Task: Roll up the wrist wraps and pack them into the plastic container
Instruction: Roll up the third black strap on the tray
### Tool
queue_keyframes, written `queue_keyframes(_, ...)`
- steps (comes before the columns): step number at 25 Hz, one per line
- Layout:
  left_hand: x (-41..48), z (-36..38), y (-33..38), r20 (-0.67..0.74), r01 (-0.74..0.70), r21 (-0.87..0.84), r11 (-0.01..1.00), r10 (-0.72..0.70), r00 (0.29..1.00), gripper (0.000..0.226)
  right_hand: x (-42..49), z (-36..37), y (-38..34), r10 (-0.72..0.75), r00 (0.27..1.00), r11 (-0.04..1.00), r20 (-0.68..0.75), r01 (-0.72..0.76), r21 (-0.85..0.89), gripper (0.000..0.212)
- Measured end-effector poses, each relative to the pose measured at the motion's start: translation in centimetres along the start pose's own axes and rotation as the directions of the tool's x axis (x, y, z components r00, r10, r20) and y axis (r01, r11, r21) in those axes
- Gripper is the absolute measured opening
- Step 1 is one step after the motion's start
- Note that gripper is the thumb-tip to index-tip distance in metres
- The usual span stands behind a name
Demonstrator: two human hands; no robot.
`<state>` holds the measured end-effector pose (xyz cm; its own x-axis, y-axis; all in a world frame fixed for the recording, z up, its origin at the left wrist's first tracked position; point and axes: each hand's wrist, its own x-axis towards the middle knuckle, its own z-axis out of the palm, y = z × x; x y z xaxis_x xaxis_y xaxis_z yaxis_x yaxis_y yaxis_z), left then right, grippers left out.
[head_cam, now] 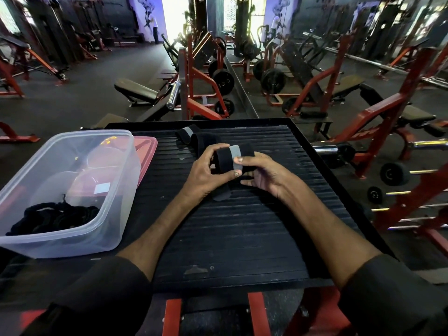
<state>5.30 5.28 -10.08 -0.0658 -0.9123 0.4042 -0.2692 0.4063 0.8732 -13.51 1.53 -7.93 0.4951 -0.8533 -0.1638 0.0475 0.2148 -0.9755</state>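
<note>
Both hands hold one black wrist wrap (224, 161) with a grey band just above the black ribbed platform (242, 226). My left hand (208, 170) pinches its left side, thumb underneath. My right hand (259, 172) grips its right side, a finger pressing on the grey band. The wrap's loose end hangs down onto the platform. A second black wrist wrap (194, 135) with a grey patch lies unrolled farther back on the platform. The clear plastic container (114, 190) stands at the left, with black wraps (53, 215) in its near corner.
A pink lid (146, 151) lies under the container's far side. The platform sits on a red frame (257, 314). Red gym machines, benches, weight plates and a dumbbell rack (397, 175) surround it on a dark floor.
</note>
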Motion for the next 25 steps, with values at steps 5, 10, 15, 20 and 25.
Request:
queue_keyframes(5, 0.6, -0.2, -0.8, 0.022, 0.135, -0.039, 0.99, -0.134, 0.991, 0.046, -1.1, -1.6, -2.3, -0.303, 0.902, 0.909, -0.308, 0.177, -0.376, 0.054)
queue_keyframes(10, 1.2, -0.9, -1.5, -0.127, 0.068, -0.121, 0.99, -0.084, 0.988, 0.02, -2.2, -5.3, -4.9, -0.341, 0.874, 0.324, -0.346, -0.236, -0.916, 0.089)
queue_keyframes(15, 1.3, -1.2, -1.9, -0.165, 0.063, -0.146, 0.987, -0.087, 0.982, 0.018, -1.9, -4.9, -3.3, -0.108, 0.926, 0.167, -0.362, -0.342, -0.925, 0.075)
queue_keyframes(20, 1.7, -2.2, -1.9, -0.308, 0.076, -0.169, 0.983, -0.126, 0.943, 0.019, -2.3, -0.6, -6.9, -0.433, 0.887, 0.022, -0.159, -0.166, -0.986, 0.053)
queue_keyframes(25, 1.7, -3.0, -1.8, -0.371, 0.084, -0.196, 0.977, -0.153, 0.916, 0.019, 3.5, 5.9, -4.7, -0.58, 0.809, 0.542, -0.094, 0.298, -0.786, 0.007)
